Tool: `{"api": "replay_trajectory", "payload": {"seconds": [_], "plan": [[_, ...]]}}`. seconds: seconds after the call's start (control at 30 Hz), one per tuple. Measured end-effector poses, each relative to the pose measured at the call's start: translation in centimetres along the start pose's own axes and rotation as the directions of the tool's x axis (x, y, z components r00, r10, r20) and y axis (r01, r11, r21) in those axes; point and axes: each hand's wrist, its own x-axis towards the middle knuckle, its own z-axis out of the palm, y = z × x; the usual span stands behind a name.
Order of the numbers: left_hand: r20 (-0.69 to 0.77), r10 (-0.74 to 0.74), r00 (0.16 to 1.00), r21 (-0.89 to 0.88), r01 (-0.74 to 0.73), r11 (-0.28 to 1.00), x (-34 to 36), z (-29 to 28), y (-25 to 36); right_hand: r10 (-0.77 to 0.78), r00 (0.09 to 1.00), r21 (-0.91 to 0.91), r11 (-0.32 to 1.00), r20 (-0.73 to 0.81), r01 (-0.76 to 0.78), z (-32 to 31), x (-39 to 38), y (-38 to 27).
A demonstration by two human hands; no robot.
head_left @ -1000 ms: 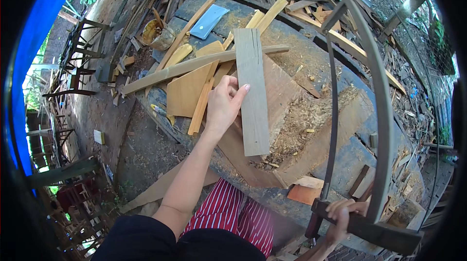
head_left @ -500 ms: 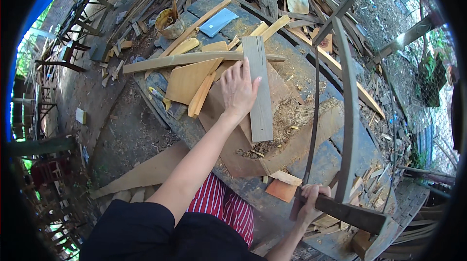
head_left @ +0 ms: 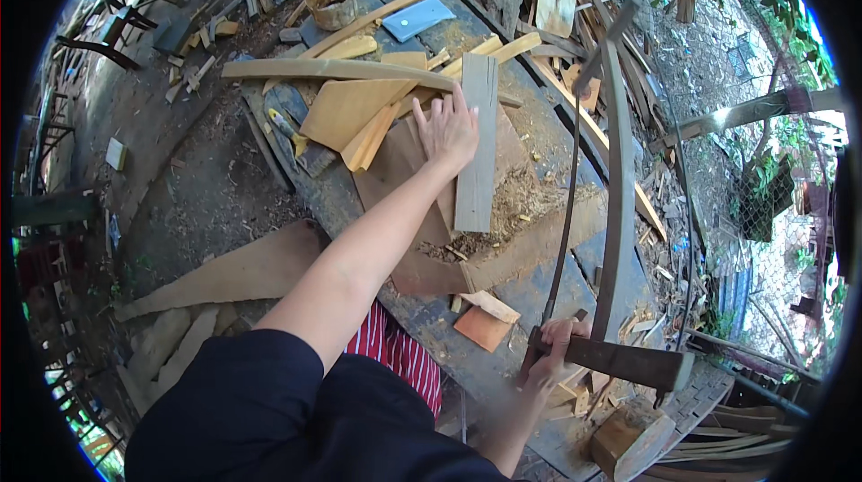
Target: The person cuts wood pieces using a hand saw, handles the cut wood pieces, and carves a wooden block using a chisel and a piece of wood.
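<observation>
My left hand (head_left: 446, 133) rests against the left edge of a narrow grey board (head_left: 477, 145), fingers spread, with the index finger and thumb touching the wood. Beneath the board lie brown flat sheets (head_left: 395, 181) sprinkled with sawdust. Beyond the hand, a long curved wooden strip (head_left: 341, 69) crosses over yellowish wood pieces (head_left: 346, 114) and passes by the board. My right hand (head_left: 558, 344) is closed round the lower end of a large wooden frame saw (head_left: 620, 185). The saw stands upright at the right, its thin dark blade on the side toward the board, apart from it.
The worn dark worktable (head_left: 530, 298) also carries a blue flat case (head_left: 417, 18), a bucket (head_left: 330, 1), an orange block (head_left: 485, 329) and a yellow-handled tool (head_left: 289, 130). A wood block (head_left: 628, 435) sits at the near right corner. Scrap wood is heaped beyond the table.
The whole view has shifted and turned slightly. My left hand stays at the board, its fingers now spread wider. My right hand keeps its hold on the saw.
</observation>
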Motion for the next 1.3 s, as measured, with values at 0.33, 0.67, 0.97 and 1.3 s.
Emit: {"api": "replay_trajectory", "payload": {"seconds": [0.33,0.67,0.97,1.3], "plan": [[-0.036,-0.043,0.998,0.043,0.045,0.998,0.1,0.3,0.5,-0.033,0.984,0.219,0.976,0.177,-0.006,7.1,3.1,-1.8],[-0.006,-0.054,0.999,0.046,0.055,0.997,0.1,0.0,0.6,-0.034,0.97,0.096,0.995,0.242,0.011,8.9,2.6,0.5],[-0.012,-0.046,0.999,0.065,0.047,0.997,0.0,0.2,0.7,-0.054,0.977,0.144,0.989,0.205,0.024,8.6,2.1,1.5],[-0.001,-0.053,0.999,0.076,0.053,0.996,0.2,0.3,0.6,-0.064,0.977,0.196,0.98,0.202,0.024,8.5,0.8,3.7]]}}
